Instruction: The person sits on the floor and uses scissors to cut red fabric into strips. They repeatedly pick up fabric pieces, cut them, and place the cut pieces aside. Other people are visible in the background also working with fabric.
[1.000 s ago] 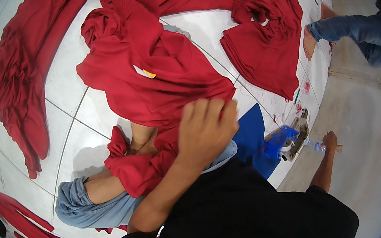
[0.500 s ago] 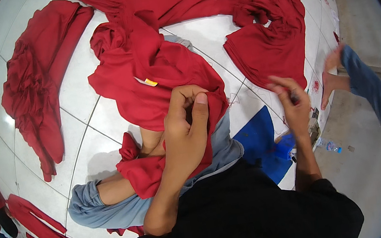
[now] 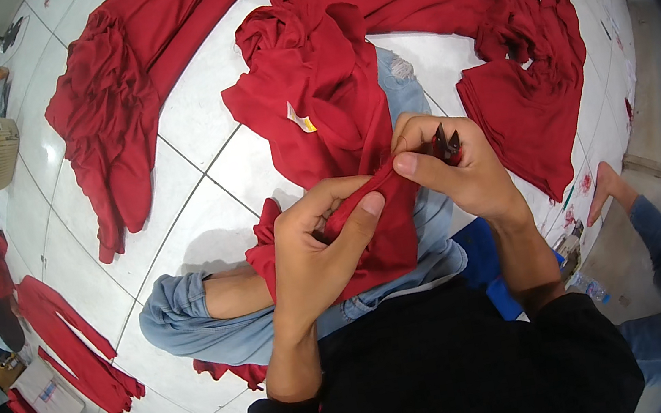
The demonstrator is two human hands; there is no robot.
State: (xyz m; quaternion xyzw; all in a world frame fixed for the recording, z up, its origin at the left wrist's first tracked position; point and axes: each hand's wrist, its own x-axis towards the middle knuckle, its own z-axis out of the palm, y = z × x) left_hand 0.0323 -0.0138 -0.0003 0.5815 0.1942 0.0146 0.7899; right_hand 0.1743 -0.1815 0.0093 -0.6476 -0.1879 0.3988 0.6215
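A red cloth (image 3: 329,142) lies over the person's legs (image 3: 237,295). The left hand (image 3: 315,243) pinches it. The right hand (image 3: 467,173), off to the right a moment ago, now pinches it too, so both work together. The far-left basket (image 3: 4,157) holds small, blurry things. A dark, pointed tool (image 3: 440,140) pokes from the right hand.

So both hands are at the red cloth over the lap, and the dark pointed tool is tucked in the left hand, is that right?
Not quite: the dark pointed tool is tucked in the right hand, not the left hand, as the head view shows. Both hands are indeed at the red cloth over the lap.
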